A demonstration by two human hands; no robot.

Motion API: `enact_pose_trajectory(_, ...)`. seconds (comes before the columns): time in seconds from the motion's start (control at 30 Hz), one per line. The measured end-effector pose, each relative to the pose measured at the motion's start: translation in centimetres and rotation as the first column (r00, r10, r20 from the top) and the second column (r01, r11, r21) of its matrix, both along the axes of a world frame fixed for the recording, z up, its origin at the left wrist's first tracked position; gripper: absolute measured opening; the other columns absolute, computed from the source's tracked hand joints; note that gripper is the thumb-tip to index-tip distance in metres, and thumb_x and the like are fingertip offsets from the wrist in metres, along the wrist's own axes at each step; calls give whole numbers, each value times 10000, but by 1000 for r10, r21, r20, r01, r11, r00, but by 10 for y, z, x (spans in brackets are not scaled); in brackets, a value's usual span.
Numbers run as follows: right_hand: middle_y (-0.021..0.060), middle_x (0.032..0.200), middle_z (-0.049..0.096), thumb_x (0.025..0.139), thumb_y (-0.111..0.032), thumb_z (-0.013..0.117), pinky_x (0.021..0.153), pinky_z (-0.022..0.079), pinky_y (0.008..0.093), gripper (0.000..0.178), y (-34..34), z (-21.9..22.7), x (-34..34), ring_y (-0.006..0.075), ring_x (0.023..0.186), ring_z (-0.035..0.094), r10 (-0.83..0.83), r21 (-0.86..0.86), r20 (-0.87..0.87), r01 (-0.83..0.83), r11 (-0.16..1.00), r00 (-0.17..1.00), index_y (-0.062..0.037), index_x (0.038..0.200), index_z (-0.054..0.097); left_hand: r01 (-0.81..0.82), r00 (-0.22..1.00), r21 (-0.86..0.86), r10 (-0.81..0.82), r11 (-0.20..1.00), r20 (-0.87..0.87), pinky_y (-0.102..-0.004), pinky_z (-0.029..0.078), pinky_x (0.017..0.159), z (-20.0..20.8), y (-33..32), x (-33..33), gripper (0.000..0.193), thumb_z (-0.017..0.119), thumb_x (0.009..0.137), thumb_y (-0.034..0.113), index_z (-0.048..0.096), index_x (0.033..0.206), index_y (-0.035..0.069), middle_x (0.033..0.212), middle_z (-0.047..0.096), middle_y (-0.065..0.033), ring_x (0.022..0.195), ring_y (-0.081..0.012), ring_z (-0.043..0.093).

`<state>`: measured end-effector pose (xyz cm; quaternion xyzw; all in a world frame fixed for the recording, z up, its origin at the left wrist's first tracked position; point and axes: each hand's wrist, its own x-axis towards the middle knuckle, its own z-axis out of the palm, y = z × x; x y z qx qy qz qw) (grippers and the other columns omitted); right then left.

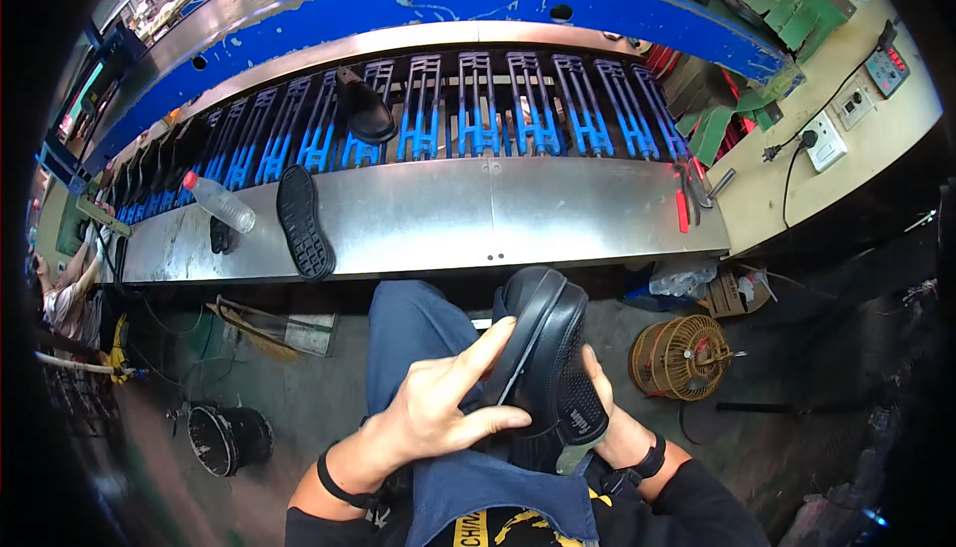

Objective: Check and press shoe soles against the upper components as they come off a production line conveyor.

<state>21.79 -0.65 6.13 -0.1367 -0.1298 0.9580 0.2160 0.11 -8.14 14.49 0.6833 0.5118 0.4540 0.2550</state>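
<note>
A black shoe [543, 348] with a thick, textured sole is held over my lap, its toe pointing away from me. My left hand [433, 403] presses against its left side, with index finger and thumb spread along it and the other fingers partly hidden. From the right, my right hand [615, 433] wraps round the sole near the heel; most of its fingers are behind the shoe. Ahead, a loose black shoe sole [304, 223] lies tread up on the steel ledge [418, 214]. Another black shoe [366, 109] rests on the blue rack behind it.
On the ledge are a red-capped bottle [219, 202] and red-handled tools [687, 199]. Blue conveyor racks [478, 114] run behind. The floor holds a bucket [229, 437], a broom [254, 333], a round cage [685, 356] and a cardboard box [735, 293]. Another person [75, 288] is at far left.
</note>
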Motion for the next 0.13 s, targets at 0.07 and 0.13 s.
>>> enact_pose_trajectory(0.07, 192, 1468, 483, 1024, -582, 372, 1126, 434, 443, 749, 2, -6, 2, 298, 1324, 524, 18, -6, -62, -18, 1000, 998, -23, 1521, 332, 98, 993, -13, -97, 995, 61, -336, 566, 829, 3, 9, -10, 839, 859, 768, 178, 432, 1447, -68, 1133, 680, -276, 962, -346, 728)
enact_pose_trajectory(0.13, 196, 1479, 472, 1021, -576, 390, 1123, 434, 450, 751, 0, -5, 4, 322, 1329, 518, 41, -77, -75, -47, 996, 996, -23, 1524, 328, 164, 960, -103, -135, 981, 245, -354, 530, 957, 2, 9, -16, 781, 805, 823, 135, 407, 1477, -23, 1399, 547, -268, 1115, -383, 672)
